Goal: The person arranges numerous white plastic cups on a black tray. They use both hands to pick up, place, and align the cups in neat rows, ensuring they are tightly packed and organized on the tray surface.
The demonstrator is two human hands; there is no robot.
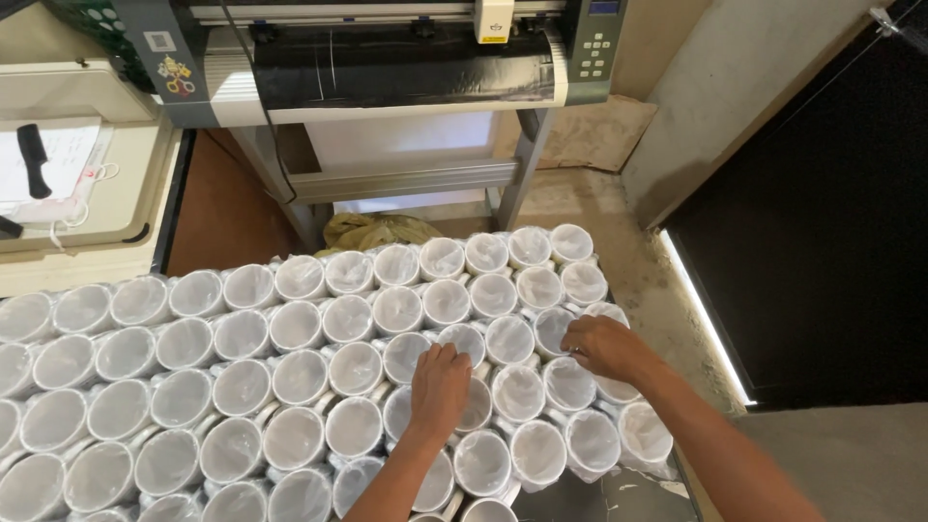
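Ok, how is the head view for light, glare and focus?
Head view: even daylight, sharp throughout; soft glare on the plastic-wrapped white mugs; left hand and right hand clear, unblurred; dark doorway underexposed, with a bright strip of light along its base.

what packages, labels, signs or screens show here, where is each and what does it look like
Plastic-wrapped white mugs: packed rows under both hands, each in clear film.
Yellow warning label: on the white carriage of the cutting machine, top centre.
Small screen: machine's grey right panel, blue rectangle above buttons.
Square code label: machine's left end, white.
Colourful sticker: below that label, red and yellow.
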